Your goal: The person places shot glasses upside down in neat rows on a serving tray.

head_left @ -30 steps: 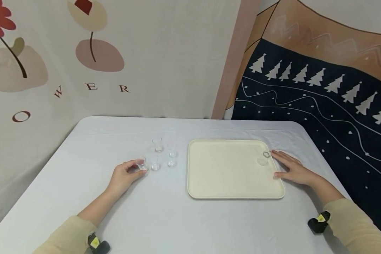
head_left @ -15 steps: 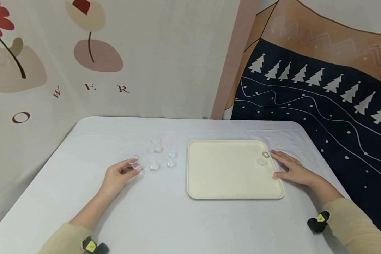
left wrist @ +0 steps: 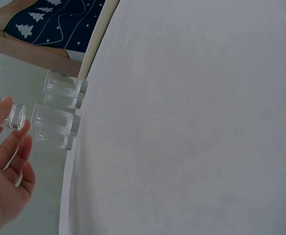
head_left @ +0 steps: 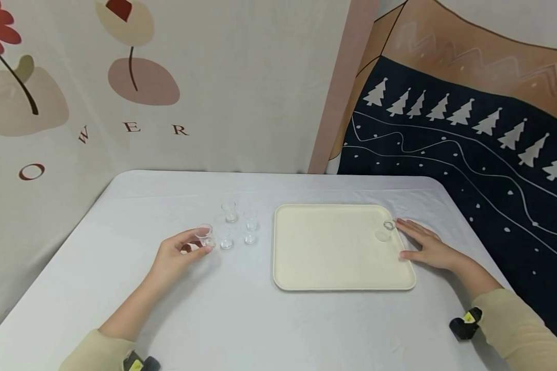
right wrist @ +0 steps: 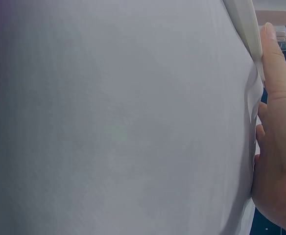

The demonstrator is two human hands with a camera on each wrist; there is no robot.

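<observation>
My left hand (head_left: 176, 255) pinches a small clear shot glass (head_left: 205, 236) between thumb and fingers. In the left wrist view that glass (left wrist: 16, 116) is off the table, its thick base toward the other glasses. Several similar glasses (head_left: 229, 212) stand close together just to its right. My right hand (head_left: 429, 247) lies at the right edge of a cream tray (head_left: 334, 281), fingers extended and thumb on the rim. Another clear glass (head_left: 383, 234) stands in the tray's right part, close to the right fingertips; it also shows beyond the thumb in the right wrist view.
A white cloth (head_left: 278, 330) covers the table. Behind it hangs a pale curtain (head_left: 241, 93) with flower prints, and a dark cloth (head_left: 413, 139) with white trees hangs at the right. The tray lies between the glass group and my right hand.
My left hand first drew the glass leftward from the group, where it tilted, then lifted it and brought it slightly back to the right. The right hand and tray stay put.
</observation>
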